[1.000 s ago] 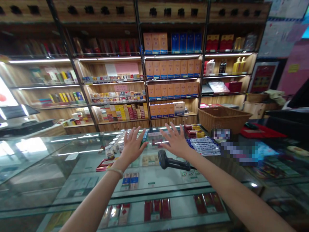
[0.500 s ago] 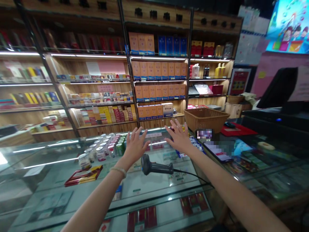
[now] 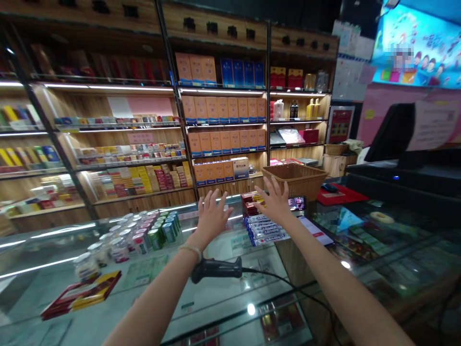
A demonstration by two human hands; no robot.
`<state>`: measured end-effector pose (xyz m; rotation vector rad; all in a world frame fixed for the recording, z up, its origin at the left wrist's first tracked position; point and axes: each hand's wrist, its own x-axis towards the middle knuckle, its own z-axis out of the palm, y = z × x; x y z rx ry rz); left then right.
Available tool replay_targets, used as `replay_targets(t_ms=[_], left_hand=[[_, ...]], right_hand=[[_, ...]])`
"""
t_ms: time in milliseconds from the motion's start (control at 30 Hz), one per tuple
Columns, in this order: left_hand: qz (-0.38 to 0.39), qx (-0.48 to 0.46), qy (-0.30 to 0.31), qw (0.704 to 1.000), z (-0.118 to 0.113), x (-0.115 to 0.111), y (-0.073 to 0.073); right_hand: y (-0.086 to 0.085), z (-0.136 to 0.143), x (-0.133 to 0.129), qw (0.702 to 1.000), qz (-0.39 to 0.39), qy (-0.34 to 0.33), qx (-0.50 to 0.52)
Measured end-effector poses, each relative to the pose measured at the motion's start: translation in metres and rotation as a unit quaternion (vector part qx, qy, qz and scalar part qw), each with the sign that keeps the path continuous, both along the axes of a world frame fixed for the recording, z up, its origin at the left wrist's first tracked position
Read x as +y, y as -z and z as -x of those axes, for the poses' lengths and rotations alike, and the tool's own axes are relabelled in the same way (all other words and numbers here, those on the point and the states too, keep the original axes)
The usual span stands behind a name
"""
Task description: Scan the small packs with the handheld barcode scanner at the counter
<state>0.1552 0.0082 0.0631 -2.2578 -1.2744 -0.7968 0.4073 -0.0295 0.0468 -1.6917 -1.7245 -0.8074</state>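
Both my hands are raised over the glass counter (image 3: 212, 307), fingers spread and nothing in them. My left hand (image 3: 212, 214) is above the middle of the counter, past a black handheld barcode scanner (image 3: 219, 268) that lies with its cable running right; my left wrist hides part of its head. My right hand (image 3: 275, 202) hovers near blue-and-white wrapped packets (image 3: 264, 230) and partly covers red and yellow packets (image 3: 248, 204) behind them. To the left stand rows of small jars (image 3: 120, 247) and green containers (image 3: 167, 231). Flat red and yellow packets (image 3: 82, 293) lie nearer me.
A brown woven basket (image 3: 297, 180) stands at the counter's far right, with a lit phone (image 3: 297, 203) before it. Further right are a red mat (image 3: 342, 194), a tape roll (image 3: 382, 217) and a black monitor (image 3: 391, 132). Stocked shelves (image 3: 223, 127) line the back wall.
My view has turned to the right, so counter goods and shelves sit further left. Both hands stay raised and spread; more of the blue-and-white packets now shows beside my right hand.
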Motion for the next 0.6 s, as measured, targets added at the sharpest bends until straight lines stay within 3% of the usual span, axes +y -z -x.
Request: replay_targets(t_ms=[400, 600], left_hand=[[0.062, 0.043, -0.017, 0.997, -0.053, 0.025, 0.005], [0.090, 0.050, -0.024, 0.994, -0.075, 0.038, 0.015]], right_hand=[[0.021, -0.035, 0.038, 0.997, 0.031, 0.047, 0.058], [0.033, -0.044, 0.050, 0.996, 0.048, 0.052, 0.052]])
